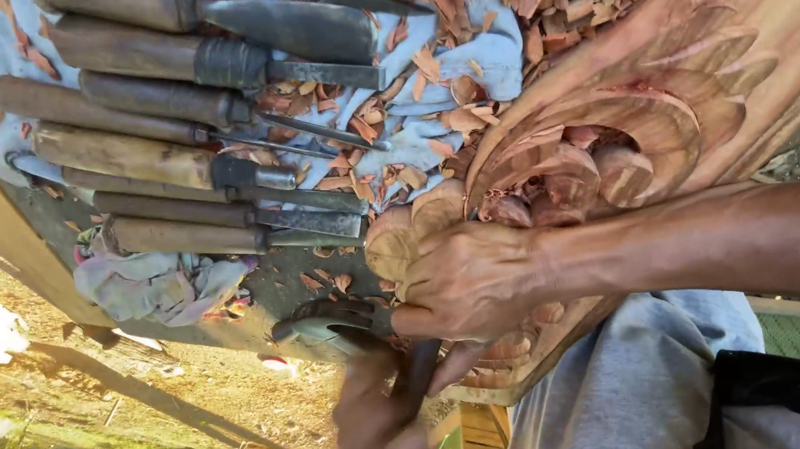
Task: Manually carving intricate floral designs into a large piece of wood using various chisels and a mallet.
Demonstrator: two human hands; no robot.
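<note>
Against the carved panel (664, 98), right hand (470, 281) rests curled.

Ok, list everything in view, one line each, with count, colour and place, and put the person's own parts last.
Carving chisels: about nine, brown wooden handles with dark metal blades, side by side at upper left.
Cloth: one, pale blue-grey, under the chisels.
Wood chips: many, reddish-brown, scattered over the cloth and panel.
Carved wood panel: one, reddish-brown with scroll and petal relief, at right.
Crumpled rag: one, greyish, below the chisels.
Grey trousers: one leg, bottom right.
Right hand: resting on the panel's edge, closed over something I cannot make out.
Left hand: blurred, bottom centre, what it holds unclear.
</note>
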